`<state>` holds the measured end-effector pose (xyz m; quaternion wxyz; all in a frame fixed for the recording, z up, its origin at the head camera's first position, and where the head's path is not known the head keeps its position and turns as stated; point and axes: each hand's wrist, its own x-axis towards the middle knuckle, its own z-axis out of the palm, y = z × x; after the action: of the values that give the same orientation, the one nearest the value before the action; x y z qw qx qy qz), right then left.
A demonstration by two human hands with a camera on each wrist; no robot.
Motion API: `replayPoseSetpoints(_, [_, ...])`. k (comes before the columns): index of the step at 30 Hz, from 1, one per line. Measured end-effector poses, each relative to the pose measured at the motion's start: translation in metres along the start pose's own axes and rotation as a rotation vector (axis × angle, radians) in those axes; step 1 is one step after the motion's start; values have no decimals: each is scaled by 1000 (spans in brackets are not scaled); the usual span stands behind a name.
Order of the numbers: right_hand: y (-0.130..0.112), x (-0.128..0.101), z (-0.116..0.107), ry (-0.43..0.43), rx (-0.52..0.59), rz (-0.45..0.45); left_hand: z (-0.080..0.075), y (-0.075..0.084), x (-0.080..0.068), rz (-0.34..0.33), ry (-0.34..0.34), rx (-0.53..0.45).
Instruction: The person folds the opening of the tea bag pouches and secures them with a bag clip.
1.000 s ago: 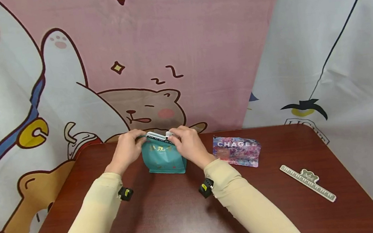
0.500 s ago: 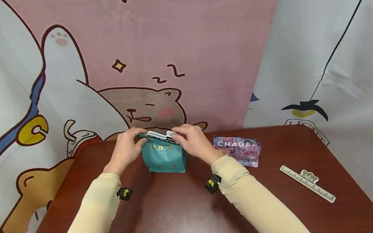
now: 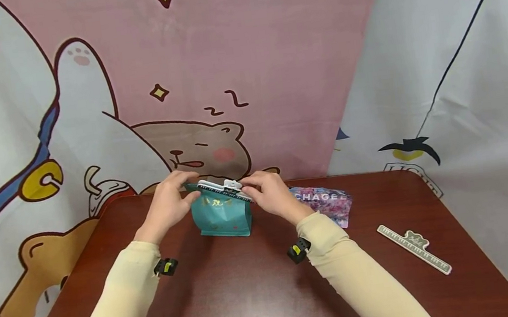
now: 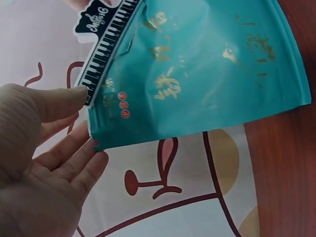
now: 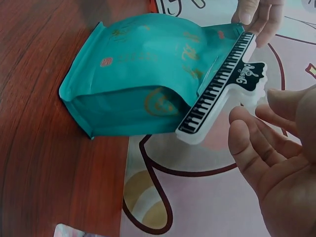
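A teal stand-up pouch (image 3: 220, 218) with gold lettering stands near the table's far edge. Across its top lies a black and white piano-key clip (image 3: 224, 189), slanting down to the right, its music-marked handle (image 5: 251, 76) facing away. My left hand (image 3: 166, 203) holds the pouch's upper left corner, thumb at the clip's end and fingers behind; their exact contact is partly hidden. Near the clip's right half is my right hand (image 3: 270, 193). The right wrist view shows its thumb and fingers (image 5: 252, 143) parted, beside the clip handle with nothing between them.
A purple patterned pouch (image 3: 328, 202) lies to the right, partly behind my right hand. Farther right, a beige piano-key clip (image 3: 414, 249) lies on the brown table (image 3: 247, 297). A cartoon-printed cloth (image 3: 272, 71) hangs behind the table's far edge.
My right hand has let go of the clip and drawn to the right. The clip's right end now shows and tilts lower. My left hand stays at the pouch's corner.
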<state>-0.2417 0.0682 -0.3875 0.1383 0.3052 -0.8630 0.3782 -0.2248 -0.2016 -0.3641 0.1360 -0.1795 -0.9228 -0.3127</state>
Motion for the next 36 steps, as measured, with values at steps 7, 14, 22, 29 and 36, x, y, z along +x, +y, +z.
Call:
replayPoseSetpoints(7, [4, -8, -8, -13, -26, 20, -1, 8, -2, 46, 40, 16])
replayPoseSetpoints(14, [2, -15, -19, -28, -8, 59, -2, 18, -4, 85, 67, 23])
replayPoseSetpoints(22, [5, -27, -28, -34, 16, 37, 3, 28, -8, 133, 84, 18])
replayPoseSetpoints(29, [15, -42, -38, -38, -18, 63, 10, 36, -8, 148, 63, 17])
replayPoseSetpoints(36, [25, -55, -47, -28, -40, 59, 22, 43, -10, 185, 84, -36])
